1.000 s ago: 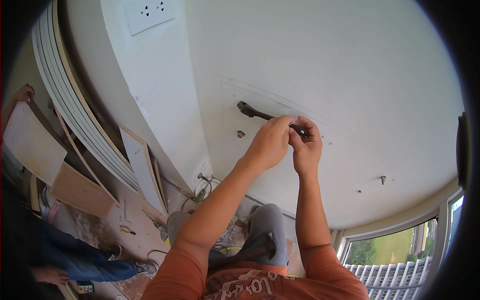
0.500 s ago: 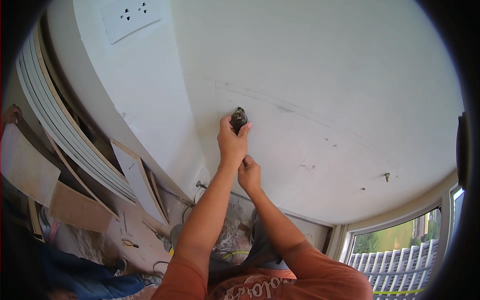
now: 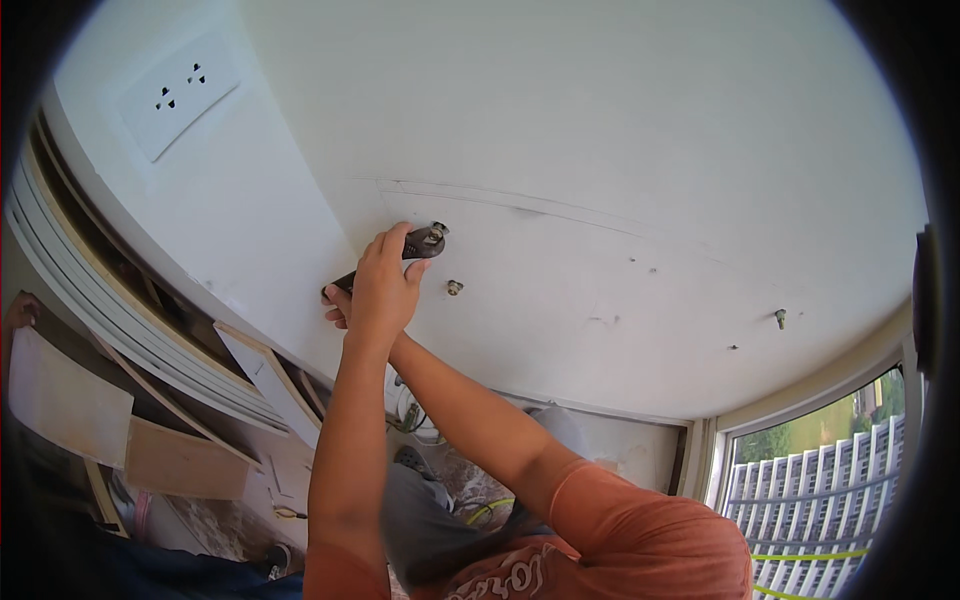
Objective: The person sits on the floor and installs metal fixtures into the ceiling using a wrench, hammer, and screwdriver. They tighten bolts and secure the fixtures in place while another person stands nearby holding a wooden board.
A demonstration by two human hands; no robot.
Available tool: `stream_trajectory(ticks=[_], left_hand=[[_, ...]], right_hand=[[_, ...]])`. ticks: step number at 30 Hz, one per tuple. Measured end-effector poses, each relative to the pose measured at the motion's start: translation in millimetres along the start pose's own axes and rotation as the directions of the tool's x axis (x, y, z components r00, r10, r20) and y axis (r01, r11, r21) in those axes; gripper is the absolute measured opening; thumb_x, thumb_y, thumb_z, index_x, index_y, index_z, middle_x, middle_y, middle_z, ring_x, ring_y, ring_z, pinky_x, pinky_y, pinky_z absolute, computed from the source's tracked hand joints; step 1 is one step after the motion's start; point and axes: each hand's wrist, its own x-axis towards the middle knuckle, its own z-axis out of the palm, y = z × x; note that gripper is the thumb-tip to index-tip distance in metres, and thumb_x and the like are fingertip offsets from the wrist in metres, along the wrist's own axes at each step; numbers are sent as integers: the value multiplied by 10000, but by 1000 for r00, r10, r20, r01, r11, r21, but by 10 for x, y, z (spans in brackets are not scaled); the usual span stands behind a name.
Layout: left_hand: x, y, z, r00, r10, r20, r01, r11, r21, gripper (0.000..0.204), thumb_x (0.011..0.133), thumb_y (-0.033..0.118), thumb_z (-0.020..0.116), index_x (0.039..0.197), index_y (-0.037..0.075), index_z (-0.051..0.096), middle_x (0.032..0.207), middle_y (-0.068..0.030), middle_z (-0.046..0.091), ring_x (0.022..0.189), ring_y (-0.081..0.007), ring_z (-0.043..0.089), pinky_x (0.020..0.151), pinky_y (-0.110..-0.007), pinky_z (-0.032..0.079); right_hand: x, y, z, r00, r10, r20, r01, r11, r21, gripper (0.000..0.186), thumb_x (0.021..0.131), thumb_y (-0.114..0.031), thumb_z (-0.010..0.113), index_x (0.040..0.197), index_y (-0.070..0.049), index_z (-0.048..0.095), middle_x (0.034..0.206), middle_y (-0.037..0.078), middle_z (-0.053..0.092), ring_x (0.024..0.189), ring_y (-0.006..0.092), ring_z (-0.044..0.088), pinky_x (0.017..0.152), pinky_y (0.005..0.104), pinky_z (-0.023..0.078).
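A dark adjustable wrench (image 3: 424, 244) lies slantwise against the white wall, its jaws at a small metal fitting (image 3: 439, 228) that sticks out of the wall. My left hand (image 3: 384, 275) is closed round the wrench just behind its head. Crossing beneath my left forearm, my right arm reaches to the handle's lower-left end, where my right hand (image 3: 338, 308) grips it; part of that hand is hidden. A second brass-coloured fitting (image 3: 455, 288) pokes from the wall below the wrench head.
Another metal fitting (image 3: 780, 319) protrudes farther right, near the window (image 3: 810, 440). A white socket plate (image 3: 180, 95) is on the adjoining wall at upper left. Boards (image 3: 70, 390) lean at the left, where another person's hand (image 3: 22, 310) rests. Pliers (image 3: 290, 513) lie on the floor.
The wrench handle has swung from pointing down toward me to pointing left, both hands going with it. My right arm now crosses under the left. The view has shifted, exposing the second fitting.
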Motion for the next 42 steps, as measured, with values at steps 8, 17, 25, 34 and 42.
stream_trajectory(ticks=[8,17,25,34,42], left_hand=[[-473,-178,339,929,-301,213,351,899,-261,405,815,5,689,1172,-14,500,987,-154,642,923,-245,627,832,-344,493],[-579,130,603,822,-462,331,495,294,-818,243,931,103,611,1127,-20,538,940,-80,629,849,-131,617,735,-301,565],[-192,344,528,803,-542,248,348,90,-933,381,946,77,572,1266,-41,404,1047,-138,589,863,-188,619,790,-341,572],[-41,386,484,853,-476,212,281,77,-957,351,961,35,523,1277,-42,389,1040,-165,613,904,-231,650,837,-356,562],[-80,376,499,826,-536,175,288,135,-948,340,953,29,533,1266,-54,428,1057,-158,607,902,-209,644,827,-339,560]], right_hand=[[-629,-73,-398,997,51,-51,-71,797,-600,226,931,-177,591,1053,14,583,847,61,636,763,154,606,712,296,484],[-1663,-1339,-1169,946,10,-324,-226,737,-637,256,974,-235,556,1057,-8,640,713,34,596,611,114,573,580,270,472],[-1295,-2643,-805,974,-223,33,8,-112,-994,209,904,-198,605,1020,-39,674,829,146,677,723,345,642,639,417,505],[-1098,-3030,-521,972,-198,126,44,-374,-927,163,892,-186,606,917,-45,684,758,137,669,699,332,641,617,421,504],[-918,-3156,-263,994,-43,105,58,-600,-798,165,873,-148,606,767,-30,652,681,146,646,666,330,640,586,420,501]])
